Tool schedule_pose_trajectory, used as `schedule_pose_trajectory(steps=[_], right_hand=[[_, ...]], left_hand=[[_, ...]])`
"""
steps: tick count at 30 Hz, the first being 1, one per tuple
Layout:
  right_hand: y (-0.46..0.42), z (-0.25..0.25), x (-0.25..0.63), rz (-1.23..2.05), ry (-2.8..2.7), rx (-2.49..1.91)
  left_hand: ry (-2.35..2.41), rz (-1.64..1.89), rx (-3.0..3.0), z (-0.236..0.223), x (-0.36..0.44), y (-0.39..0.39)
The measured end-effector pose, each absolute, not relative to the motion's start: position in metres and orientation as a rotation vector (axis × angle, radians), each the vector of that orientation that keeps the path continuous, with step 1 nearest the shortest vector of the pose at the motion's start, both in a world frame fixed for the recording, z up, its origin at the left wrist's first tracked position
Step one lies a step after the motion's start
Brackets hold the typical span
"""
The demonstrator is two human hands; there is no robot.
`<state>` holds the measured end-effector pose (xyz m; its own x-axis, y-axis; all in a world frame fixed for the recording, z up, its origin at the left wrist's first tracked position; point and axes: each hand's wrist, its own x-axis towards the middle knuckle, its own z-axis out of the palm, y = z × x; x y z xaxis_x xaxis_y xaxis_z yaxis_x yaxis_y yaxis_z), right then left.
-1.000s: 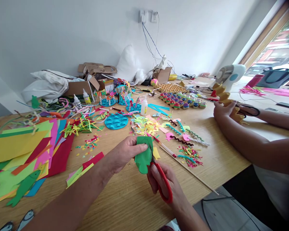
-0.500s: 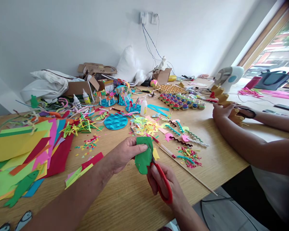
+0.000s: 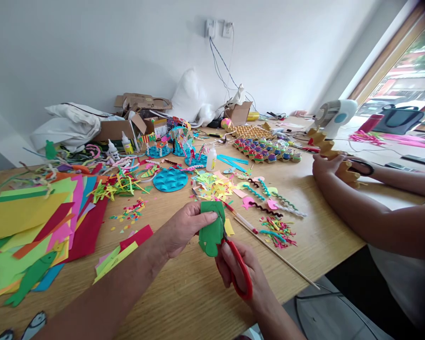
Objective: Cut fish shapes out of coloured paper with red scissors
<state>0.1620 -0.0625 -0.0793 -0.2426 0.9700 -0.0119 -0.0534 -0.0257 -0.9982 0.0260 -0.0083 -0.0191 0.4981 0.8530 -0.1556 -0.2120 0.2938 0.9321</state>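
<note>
Between the thumb and fingers of my left hand [image 3: 186, 224] is a piece of green paper [image 3: 211, 231], held up above the table with a partly cut edge. My right hand [image 3: 241, 271] grips red-handled scissors [image 3: 246, 278], its fingers in the loops. The blades meet the right edge of the paper and are partly hidden by it. Beyond the paper lie yellow paper scraps [image 3: 216, 184], a paintbrush [image 3: 239, 216] and a thin wooden stick [image 3: 276, 252]. A green paper fish [image 3: 33, 276] rests at the left.
Coloured sheets [image 3: 24, 212] are stacked at the left. A blue scalloped disc [image 3: 170, 179], a glue bottle [image 3: 211, 158] and painted egg-carton pieces [image 3: 265, 151] stand farther back. At the right, a co-worker's hands [image 3: 327, 165] hold scissors and a yellow egg-carton strip [image 3: 324, 141].
My hands, the green paper and the scissors stay almost in place, the scissors' handles shifting slightly. The view has turned a little. The co-worker still holds the carton strip.
</note>
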Motion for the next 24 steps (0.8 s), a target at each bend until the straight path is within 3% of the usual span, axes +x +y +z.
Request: schedule_pose_trajectory(steps=[24], right_hand=[[-0.064, -0.073, 0.167, 1.371, -1.417, -1.086]], left_hand=[[0.772, 0.714, 1.100, -0.018, 0.021, -0.007]])
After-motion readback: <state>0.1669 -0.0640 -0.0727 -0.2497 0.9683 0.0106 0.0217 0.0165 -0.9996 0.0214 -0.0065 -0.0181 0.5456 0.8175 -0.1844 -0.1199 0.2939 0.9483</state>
